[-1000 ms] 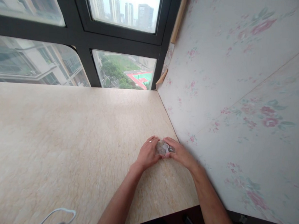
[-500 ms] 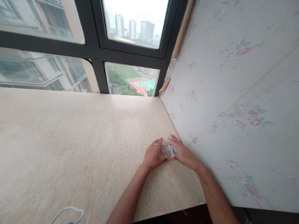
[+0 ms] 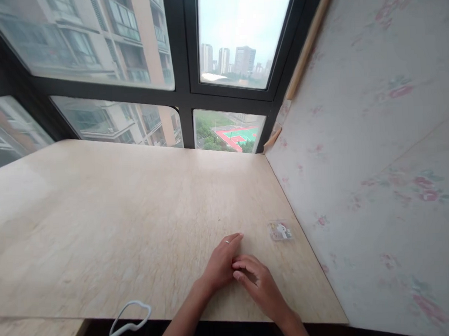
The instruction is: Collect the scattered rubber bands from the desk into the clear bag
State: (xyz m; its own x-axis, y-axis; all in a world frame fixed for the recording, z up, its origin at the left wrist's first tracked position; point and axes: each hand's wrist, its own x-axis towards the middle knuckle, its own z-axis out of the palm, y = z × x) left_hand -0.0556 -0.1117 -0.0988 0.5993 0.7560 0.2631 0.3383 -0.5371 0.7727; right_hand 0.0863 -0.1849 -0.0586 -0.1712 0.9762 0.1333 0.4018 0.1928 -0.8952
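A small clear plastic box (image 3: 281,230) with light and brown bits inside lies on the marbled ledge (image 3: 144,217), close to the wall. My left hand (image 3: 222,262), with a ring on one finger, rests on the ledge left of and nearer than the box, its fingers stretched together and its palm side hidden. Touching it from the right is my right hand (image 3: 257,282), fingers curved with a gap between thumb and index finger and nothing visible in it. Neither hand touches the box.
A white cable (image 3: 131,326) loops over the ledge's front edge at the lower left. The flowered wall (image 3: 361,191) borders the ledge on the right. Dark-framed windows (image 3: 185,90) stand along the back.
Both hands have let go of the clear box and moved left and nearer to me, where they now touch. The box remains beside the wall. The view has shifted left.
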